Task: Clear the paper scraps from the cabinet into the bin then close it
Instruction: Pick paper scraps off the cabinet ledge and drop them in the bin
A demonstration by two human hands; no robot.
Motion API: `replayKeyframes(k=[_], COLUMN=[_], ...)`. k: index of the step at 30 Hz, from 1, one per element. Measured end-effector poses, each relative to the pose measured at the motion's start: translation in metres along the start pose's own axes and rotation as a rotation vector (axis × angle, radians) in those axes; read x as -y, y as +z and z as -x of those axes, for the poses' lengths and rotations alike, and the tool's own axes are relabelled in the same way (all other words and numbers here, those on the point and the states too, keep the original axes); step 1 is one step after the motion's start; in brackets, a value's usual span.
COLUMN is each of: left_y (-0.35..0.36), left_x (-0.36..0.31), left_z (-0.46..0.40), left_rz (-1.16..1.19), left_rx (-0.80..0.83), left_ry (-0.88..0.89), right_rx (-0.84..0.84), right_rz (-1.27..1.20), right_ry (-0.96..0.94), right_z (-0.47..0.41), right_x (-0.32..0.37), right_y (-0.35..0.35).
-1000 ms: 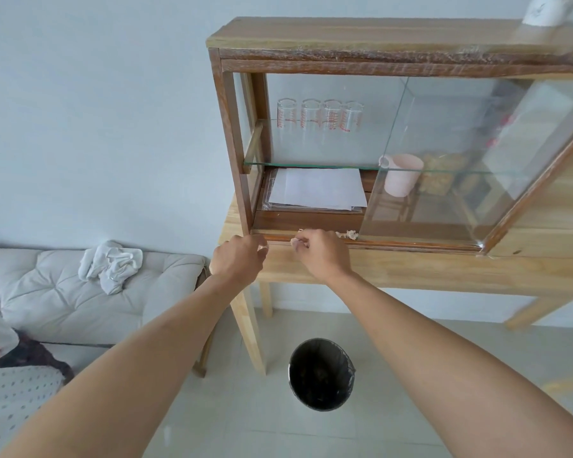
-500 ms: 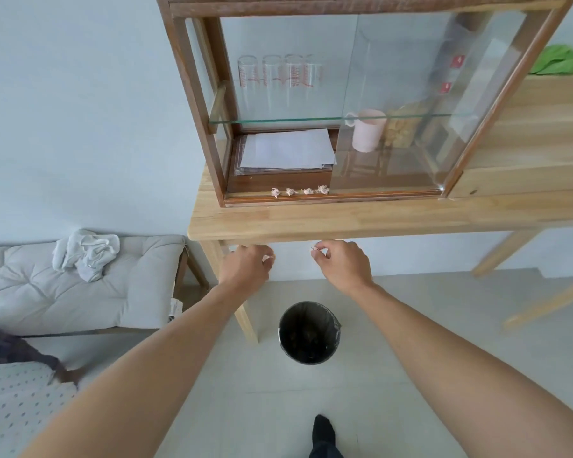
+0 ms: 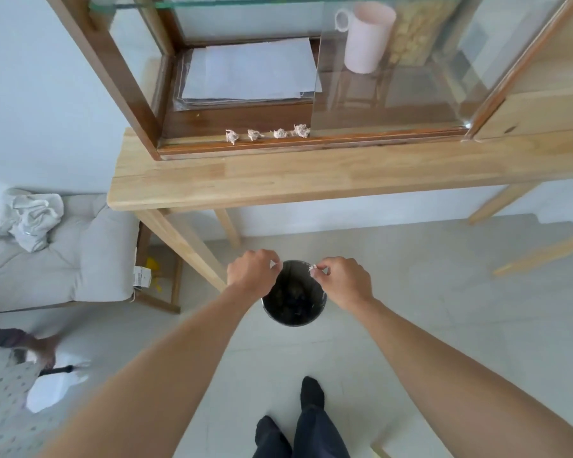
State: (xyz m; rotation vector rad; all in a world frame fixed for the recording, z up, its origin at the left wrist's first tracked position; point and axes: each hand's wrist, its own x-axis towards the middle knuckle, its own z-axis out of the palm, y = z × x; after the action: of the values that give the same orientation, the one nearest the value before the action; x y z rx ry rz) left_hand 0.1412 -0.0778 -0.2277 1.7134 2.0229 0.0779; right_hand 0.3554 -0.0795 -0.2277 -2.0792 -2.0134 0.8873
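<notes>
four paper scraps [image 3: 268, 134] (cabinet [image 3: 123, 81]), one bin [image 3: 293, 317]

**Surfaces and what rests on them**

The wooden table [image 3: 311, 176] carries the cabinet [image 3: 119, 81], which stands on its back part; the front strip of the table is bare. On the cabinet floor [image 3: 239, 119] lie four small paper scraps [image 3: 268, 134] in a row along the front edge, and behind them a stack of white sheets [image 3: 248, 71]. A pink mug [image 3: 368, 38] stands to the right, behind the glass. On the tiled floor [image 3: 444, 309] stands a black bin [image 3: 293, 305]. The grey cushion [image 3: 63, 259] at left holds a crumpled white cloth [image 3: 24, 219].
</notes>
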Motion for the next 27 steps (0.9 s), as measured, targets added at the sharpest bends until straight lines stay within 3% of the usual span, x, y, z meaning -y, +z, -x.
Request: replayKeyframes(k=[12,27], left_y=[0.053,-0.051], left_x=[0.020,0.010], left_z=[-0.031,0.014], left_rz=[0.014,0.083], left_rx=[0.119,-0.150], left_ry=[-0.092,0.022], right_rx=[0.130,-0.137], right_rz=[0.040,-0.096], right_ry=[0.082,-0.101], right_z=[-0.051,-0.007], right_x=[-0.031,0.050], right_y=[0.042,-0.038])
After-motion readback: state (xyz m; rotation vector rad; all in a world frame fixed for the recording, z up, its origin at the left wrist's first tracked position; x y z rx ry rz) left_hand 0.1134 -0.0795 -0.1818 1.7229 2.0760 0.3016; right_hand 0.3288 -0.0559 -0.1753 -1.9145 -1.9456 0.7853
